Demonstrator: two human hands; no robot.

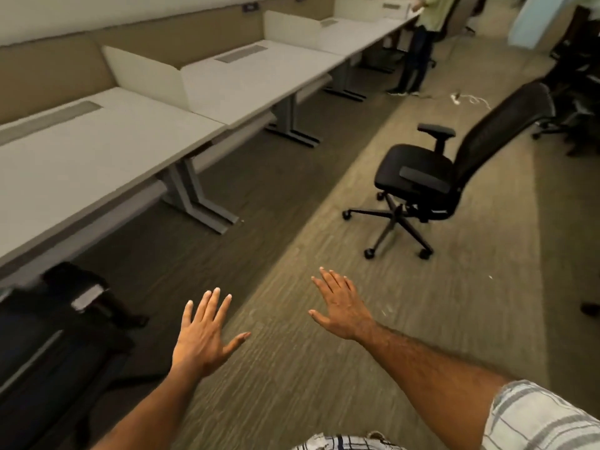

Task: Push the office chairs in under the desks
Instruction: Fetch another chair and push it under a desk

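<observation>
You've got no legible txt, nos. or brand marks anywhere in view. The small dark plates [249, 7] high above the desks [97, 151] could be labels, but they're too small & blurred for you to read.

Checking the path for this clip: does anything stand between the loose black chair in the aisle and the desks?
Nothing visible does: only bare carpet lies between the black chair and the desks.

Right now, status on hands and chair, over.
Left hand, right hand open, empty. Black mesh-back office chair out on carpet, apart from long grey desk. Nothing between them.
</observation>
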